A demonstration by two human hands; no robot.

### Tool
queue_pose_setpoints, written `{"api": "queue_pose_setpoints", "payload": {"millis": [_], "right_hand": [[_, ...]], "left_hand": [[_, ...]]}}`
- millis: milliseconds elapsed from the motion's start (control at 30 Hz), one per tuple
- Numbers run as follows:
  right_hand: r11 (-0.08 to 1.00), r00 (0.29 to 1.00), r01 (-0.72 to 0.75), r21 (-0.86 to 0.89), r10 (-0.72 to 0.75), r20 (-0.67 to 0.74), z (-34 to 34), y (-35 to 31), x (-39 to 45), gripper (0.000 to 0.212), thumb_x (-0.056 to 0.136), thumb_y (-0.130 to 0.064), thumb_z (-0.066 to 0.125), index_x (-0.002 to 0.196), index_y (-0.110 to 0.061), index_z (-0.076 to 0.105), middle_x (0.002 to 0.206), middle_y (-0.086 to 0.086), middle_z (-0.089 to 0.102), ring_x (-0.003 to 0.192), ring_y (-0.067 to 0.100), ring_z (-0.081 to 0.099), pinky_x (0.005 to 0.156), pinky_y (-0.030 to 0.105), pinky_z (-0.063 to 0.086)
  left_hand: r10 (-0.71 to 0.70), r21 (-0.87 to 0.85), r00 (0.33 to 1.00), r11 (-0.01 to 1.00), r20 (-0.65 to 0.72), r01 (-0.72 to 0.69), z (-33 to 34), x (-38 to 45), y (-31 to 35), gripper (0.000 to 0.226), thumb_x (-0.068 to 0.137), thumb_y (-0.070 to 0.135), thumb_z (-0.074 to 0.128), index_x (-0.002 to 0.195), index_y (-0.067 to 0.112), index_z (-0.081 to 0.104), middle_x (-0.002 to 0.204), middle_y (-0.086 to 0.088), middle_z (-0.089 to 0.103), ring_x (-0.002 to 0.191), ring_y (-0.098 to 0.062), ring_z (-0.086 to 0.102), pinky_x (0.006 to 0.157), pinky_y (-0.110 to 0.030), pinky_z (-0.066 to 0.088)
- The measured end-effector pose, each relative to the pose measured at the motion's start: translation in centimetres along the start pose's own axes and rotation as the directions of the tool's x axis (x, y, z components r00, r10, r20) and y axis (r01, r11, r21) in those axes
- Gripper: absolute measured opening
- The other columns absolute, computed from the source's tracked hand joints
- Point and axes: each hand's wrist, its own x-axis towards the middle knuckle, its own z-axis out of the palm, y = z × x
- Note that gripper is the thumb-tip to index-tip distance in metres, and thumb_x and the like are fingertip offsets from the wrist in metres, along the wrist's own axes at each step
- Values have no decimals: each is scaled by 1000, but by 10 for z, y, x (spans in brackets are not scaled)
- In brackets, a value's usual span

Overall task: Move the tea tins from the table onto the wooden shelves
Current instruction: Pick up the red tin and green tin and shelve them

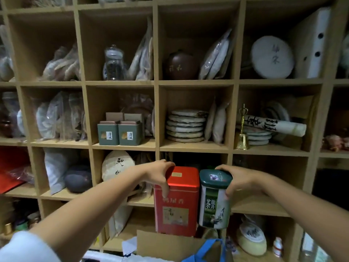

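Observation:
My left hand (159, 173) grips the top of a tall red tea tin (176, 203) with gold print. Beside it, touching on its right, my right hand (236, 179) holds a green and white tea tin (214, 207) by its dark green lid. Both tins are upright and held in front of the wooden shelves (156, 114), level with the lower middle cubby. Two small green tins (120, 132) stand side by side one shelf higher, to the left.
The cubbies hold wrapped tea cakes (186, 127), a glass jar (113, 63), a brown clay pot (181, 66), a brass bell (242, 137) and a paper roll (273, 125). A cardboard box (166, 246) and a blue bag handle (207, 248) sit below the tins.

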Motion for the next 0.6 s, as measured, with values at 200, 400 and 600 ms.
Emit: {"api": "queue_pose_setpoints", "payload": {"millis": [200, 400, 600], "right_hand": [[997, 999, 41, 58, -39, -33, -63, -18, 25, 85, 58, -10, 81, 130, -29, 40, 121, 1, 53, 112, 21, 52, 98, 43, 47], [984, 998, 62, 166, -60, -14, -134, -38, 50, 79, 61, -1, 79, 126, -31, 45, 122, 4, 54, 110, 22, 56, 75, 28, 53], [978, 998, 25, 207, -13, -57, -191, -51, 78, 85, 58, -3, 81, 128, -36, 45, 129, 3, 49, 119, 24, 48, 96, 39, 47]], "left_hand": [[61, -62, 998, 996, -3, -61, -70, 31, 6, 92, 48, 33, 82, 129, 25, 39, 108, 12, 54, 96, -6, 54, 76, -19, 44], [103, -141, 994, 985, 34, -97, -144, 64, 13, 73, 51, 25, 84, 116, 27, 50, 107, 6, 68, 100, -12, 65, 87, -31, 52], [58, -131, 998, 990, 11, -56, -203, 98, 17, 68, 59, 23, 81, 120, 24, 51, 105, 5, 68, 98, -14, 65, 80, -28, 52]]}}
